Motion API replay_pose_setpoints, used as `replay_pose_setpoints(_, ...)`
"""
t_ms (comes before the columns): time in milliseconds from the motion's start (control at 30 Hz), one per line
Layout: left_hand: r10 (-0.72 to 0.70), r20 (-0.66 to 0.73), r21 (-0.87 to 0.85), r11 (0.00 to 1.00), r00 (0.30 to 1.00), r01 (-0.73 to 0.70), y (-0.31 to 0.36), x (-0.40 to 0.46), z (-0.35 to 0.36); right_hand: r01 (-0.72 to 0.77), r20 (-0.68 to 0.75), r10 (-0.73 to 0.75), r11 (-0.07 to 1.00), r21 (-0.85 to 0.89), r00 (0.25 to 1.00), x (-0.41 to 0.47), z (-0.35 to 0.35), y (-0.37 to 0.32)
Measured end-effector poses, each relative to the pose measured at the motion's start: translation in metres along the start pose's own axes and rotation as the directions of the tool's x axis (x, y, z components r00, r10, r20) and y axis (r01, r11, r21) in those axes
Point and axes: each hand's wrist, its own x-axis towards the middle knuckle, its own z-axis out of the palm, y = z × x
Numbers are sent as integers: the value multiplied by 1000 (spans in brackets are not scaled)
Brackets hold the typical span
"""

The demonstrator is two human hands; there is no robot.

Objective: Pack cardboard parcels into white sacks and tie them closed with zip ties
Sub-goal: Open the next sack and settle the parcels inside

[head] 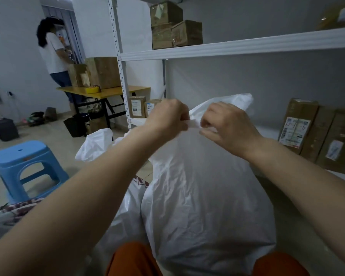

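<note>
A full white sack (203,196) stands between my knees, bulging, with its neck gathered at the top. My left hand (167,114) grips the left side of the gathered neck with curled fingers. My right hand (225,124) pinches the neck from the right, its fingertips close to the left hand. The loose top of the sack (235,102) sticks up behind my hands. A zip tie cannot be made out between the fingers. Cardboard parcels (305,126) lie on the shelf at the right.
A white metal shelf rack (237,46) stands ahead with more boxes (175,26) on top. Another white sack (96,144) lies on the floor at left, by a blue plastic stool (26,166). A person (54,54) stands at a yellow table (108,91).
</note>
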Motion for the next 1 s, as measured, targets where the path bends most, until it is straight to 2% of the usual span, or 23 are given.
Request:
replay_pose_setpoints(67,164,-219,154,979,962,-132,-5,-6,16,-182,158,161,975,128,974,6,-11,2)
replay_pose_setpoints(100,238,-289,177,965,927,-193,-7,-10,21,-247,235,215,962,113,948,11,-16,1)
replay_pose_setpoints(167,325,-387,201,943,863,-265,-9,-15,27,-270,373,264,962,-36,890,17,-17,1)
replay_pose_setpoints(233,358,-397,239,929,845,-282,-6,-19,31,-214,384,246,969,-125,890,19,-13,-3)
replay_pose_setpoints(300,226,-270,140,971,936,-194,3,-20,23,-101,263,140,982,-159,955,15,-5,-4)
replay_pose_setpoints(333,105,-116,42,994,988,-101,5,-17,15,-29,162,60,982,-188,985,11,-2,-4)
replay_pose_setpoints(367,-15,94,-78,997,995,23,7,-14,7,29,74,-12,970,-242,997,7,-1,-4)
replay_pose_setpoints(400,-80,272,-205,969,959,139,7,-9,-2,65,6,-67,952,-298,998,3,-1,-4)
replay_pose_setpoints(433,-90,363,-291,935,927,204,7,-4,-8,81,-41,-99,942,-327,994,-1,-2,-6)
replay_pose_setpoints(500,-112,366,-319,917,924,238,6,3,-10,95,-107,-141,933,-347,984,-8,2,-3)
replay_pose_setpoints(567,-120,350,-332,911,929,243,5,5,-4,80,-104,-122,937,-341,987,-11,5,-3)
replay_pose_setpoints(633,-112,272,-316,928,956,198,6,5,7,66,-54,-84,960,-272,995,-11,7,-2)
replay_pose_setpoints(667,-98,180,-206,969,979,135,5,4,13,34,22,-30,981,-189,999,-10,6,-1)
replay_pose_setpoints(700,-41,31,-43,998,999,42,5,3,20,-40,129,51,995,-88,990,-8,3,-1)
replay_pose_setpoints(733,76,-129,132,989,989,-59,2,0,28,-145,237,140,989,3,961,-5,-2,-1)
replay_pose_setpoints(767,194,-232,266,955,953,-130,0,-4,37,-230,315,200,971,61,928,-2,-6,-1)
replay_pose_setpoints(833,316,-296,350,914,902,-205,-3,-12,48,-237,344,228,971,-16,911,3,-9,0)
replay_pose_setpoints(933,343,-328,310,919,880,-243,-6,-15,54,-128,480,236,961,-247,845,4,-4,4)
replay_pose_setpoints(1000,336,-346,296,925,876,-238,-2,-16,53,-71,455,204,954,-293,866,3,2,3)
